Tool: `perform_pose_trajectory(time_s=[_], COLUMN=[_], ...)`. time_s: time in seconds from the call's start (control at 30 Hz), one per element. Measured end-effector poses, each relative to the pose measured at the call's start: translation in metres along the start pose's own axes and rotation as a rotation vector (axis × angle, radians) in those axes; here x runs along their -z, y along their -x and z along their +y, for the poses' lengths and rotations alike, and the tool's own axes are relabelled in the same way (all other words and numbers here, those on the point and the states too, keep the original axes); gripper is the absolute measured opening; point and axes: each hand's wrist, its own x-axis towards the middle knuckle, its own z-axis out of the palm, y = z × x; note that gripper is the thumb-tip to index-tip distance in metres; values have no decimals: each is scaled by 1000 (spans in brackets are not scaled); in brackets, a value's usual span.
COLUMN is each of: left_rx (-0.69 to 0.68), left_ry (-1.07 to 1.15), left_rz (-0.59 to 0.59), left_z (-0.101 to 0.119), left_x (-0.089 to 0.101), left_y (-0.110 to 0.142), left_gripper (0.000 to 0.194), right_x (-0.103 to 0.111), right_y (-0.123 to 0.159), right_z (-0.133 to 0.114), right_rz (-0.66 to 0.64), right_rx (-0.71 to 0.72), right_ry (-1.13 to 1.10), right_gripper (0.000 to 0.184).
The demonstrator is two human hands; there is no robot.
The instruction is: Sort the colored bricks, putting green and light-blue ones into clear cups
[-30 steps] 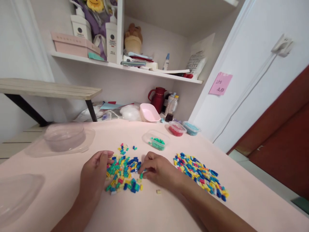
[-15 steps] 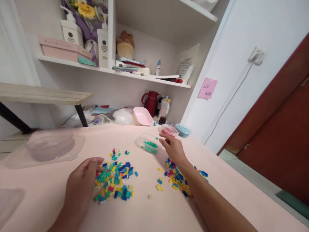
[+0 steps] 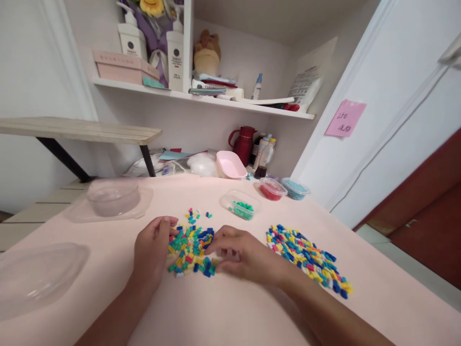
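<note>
A pile of small mixed-colour building bricks (image 3: 192,242) lies between my hands. My left hand (image 3: 150,252) rests on its side at the pile's left edge, fingers curled in against the thumb; what they may hold is hidden. At the right edge of the same pile, my right hand (image 3: 239,252) reaches in with thumb and fingers apart, touching or just above the bricks. No brick shows between them. Beyond the pile stands a clear plastic container (image 3: 242,205) with green bricks in it. A second, larger pile of mixed bricks (image 3: 306,254) spreads out beside my right forearm.
Clear tubs of red bricks (image 3: 272,189) and light blue bricks (image 3: 295,188) stand at the back right. An upturned-looking clear container (image 3: 113,199) and a clear lid (image 3: 39,276) lie to the left. Behind are a pink basin (image 3: 231,165) and a red jug (image 3: 245,144).
My right hand has come back from above the green bricks' container, where a green brick was in mid-air, to the near pile. My left hand stays by that pile. The view has turned left.
</note>
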Motion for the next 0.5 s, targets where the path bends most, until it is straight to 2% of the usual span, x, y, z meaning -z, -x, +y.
perform_pose_trajectory(time_s=[0.1,0.2,0.3,0.5], left_rx=[1,13,24,48], left_ry=[-12,-13,-14,-25], left_rz=[3,-1,-1,2], left_z=[0,0,2,5], left_x=[0,-1,-1,0], left_y=[0,0,1,2], left_gripper=[32,32,32,32], right_x=[-11,-11,-5,16], right_y=[-1,-3,-3,0], right_z=[6,9,10,15], right_rz=[-52,-68,-72,-27], right_rx=[-25,-24,-43,-197], right_ry=[98,144,141,50], right_gripper=[31,23,19,13])
